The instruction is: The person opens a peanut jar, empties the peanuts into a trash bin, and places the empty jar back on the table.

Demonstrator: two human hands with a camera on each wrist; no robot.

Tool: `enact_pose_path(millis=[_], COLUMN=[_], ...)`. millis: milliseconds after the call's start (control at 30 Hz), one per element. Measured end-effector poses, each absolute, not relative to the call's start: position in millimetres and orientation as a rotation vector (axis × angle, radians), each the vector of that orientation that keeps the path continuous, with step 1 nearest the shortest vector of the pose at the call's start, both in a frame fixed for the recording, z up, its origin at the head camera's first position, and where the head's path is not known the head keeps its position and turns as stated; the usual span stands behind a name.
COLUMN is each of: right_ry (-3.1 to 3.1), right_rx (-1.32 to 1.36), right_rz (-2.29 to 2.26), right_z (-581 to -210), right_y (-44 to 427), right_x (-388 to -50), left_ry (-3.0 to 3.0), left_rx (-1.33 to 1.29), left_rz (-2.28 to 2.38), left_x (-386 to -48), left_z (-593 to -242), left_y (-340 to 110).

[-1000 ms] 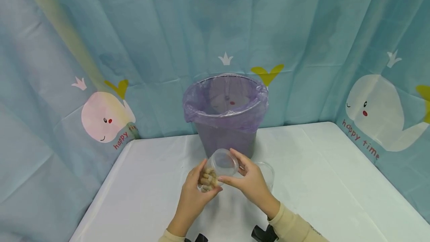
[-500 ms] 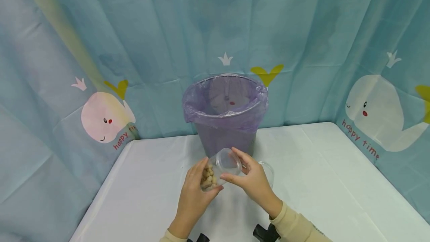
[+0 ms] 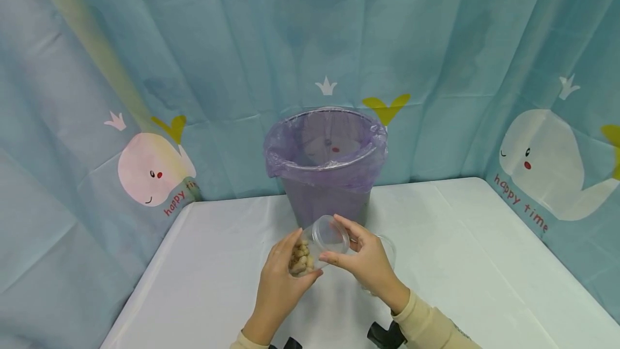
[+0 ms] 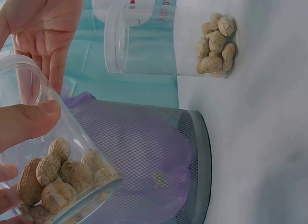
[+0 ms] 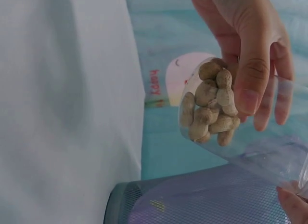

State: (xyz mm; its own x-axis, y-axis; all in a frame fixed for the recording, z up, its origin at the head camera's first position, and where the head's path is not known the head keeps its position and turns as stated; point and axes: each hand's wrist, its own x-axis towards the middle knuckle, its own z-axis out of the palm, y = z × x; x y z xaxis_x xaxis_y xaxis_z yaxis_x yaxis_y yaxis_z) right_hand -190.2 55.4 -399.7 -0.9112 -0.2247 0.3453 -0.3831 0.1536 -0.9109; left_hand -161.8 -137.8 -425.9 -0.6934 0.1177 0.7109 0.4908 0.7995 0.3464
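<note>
A clear plastic jar (image 3: 315,246) with peanuts (image 3: 301,257) at its bottom is held tilted between both hands, above the table in front of the bin. My left hand (image 3: 281,281) grips the peanut end, its thumb below and its fingers behind. Around the clear lid end (image 3: 331,233) my right hand (image 3: 363,257) has its thumb and fingers. In the left wrist view, a second clear lidded jar (image 4: 149,41) stands upright with peanuts (image 4: 216,48) at its base. From the head, that jar is partly hidden behind my right hand.
A mesh bin (image 3: 324,198) lined with a purple bag (image 3: 290,149) stands at the back of the white table (image 3: 218,273). A blue curtain (image 3: 242,42) hangs behind and at both sides. Black camera mounts (image 3: 386,335) sit by the wrists.
The held jar and my right hand have shifted slightly right. The jar has turned a little, so its lid faces more to the right and its peanuts have settled differently.
</note>
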Motion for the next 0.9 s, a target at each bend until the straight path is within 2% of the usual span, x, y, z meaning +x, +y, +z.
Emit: enact_pose_path(millis=[900], right_ry=[-2.336], right_rx=[0.788], right_rz=[1.845], right_z=[-395], right_y=[67], right_x=[-196], left_ry=[-2.331], left_rx=[-0.440], left_rz=[-0.712], left_x=[-162], left_z=[-422], left_y=[-139])
